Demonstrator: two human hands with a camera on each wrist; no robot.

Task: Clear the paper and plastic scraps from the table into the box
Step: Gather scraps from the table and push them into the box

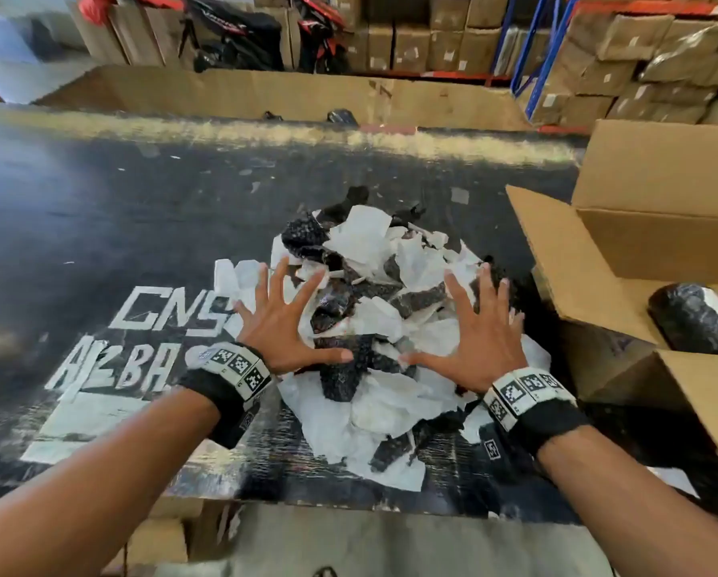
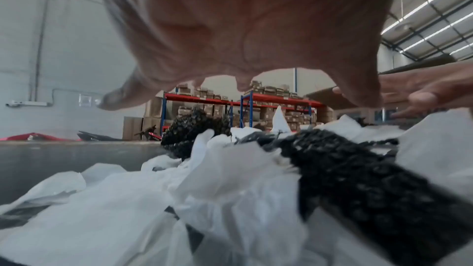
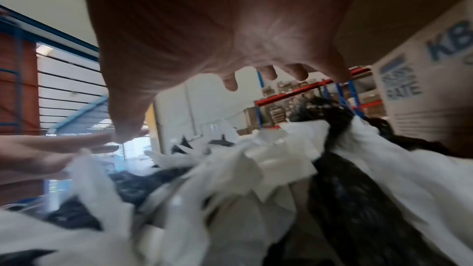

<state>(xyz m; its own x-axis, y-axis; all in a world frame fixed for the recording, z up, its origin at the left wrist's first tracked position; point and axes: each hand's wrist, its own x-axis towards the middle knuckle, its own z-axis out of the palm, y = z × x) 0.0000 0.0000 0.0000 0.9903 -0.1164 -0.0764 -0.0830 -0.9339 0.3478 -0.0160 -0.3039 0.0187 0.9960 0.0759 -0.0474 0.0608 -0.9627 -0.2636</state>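
Observation:
A heap of white paper and black bubble-plastic scraps point(image 1: 374, 326) lies in the middle of the dark table point(image 1: 99, 226). My left hand point(image 1: 290, 318) hovers over the heap's left side, fingers spread wide and straight, holding nothing. My right hand point(image 1: 480, 331) is spread the same way over the right side. In the left wrist view the palm point(image 2: 243, 27) hangs above the white paper point(image 2: 128, 209) and a black plastic strip point(image 2: 358, 185). The right wrist view shows the palm point(image 3: 217, 27) just above the scraps point(image 3: 256, 169). The open cardboard box point(image 1: 640, 260) stands at the right.
A black wrapped roll point(image 1: 694, 322) lies inside the box. White painted letters point(image 1: 149, 326) mark the table at the left. A long cardboard wall point(image 1: 245, 91) runs along the table's far edge. Shelves stacked with cartons point(image 1: 640, 56) stand behind.

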